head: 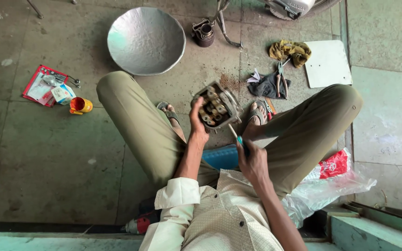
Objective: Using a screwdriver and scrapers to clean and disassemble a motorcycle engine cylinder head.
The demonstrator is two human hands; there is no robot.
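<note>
Left hand (197,122) gripping engine part (217,106), right hand (252,160) clasping screwdriver (236,137), above stained concrete floor (52,158)

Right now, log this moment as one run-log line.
left hand: grips engine part, tilted above floor | right hand: holds screwdriver, tip near part | metal bowl: on floor ahead

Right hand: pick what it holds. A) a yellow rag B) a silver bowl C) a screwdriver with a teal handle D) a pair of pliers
C: the right hand grips a screwdriver with a teal handle, its tip aimed at the engine part that the left hand steadies.
</note>
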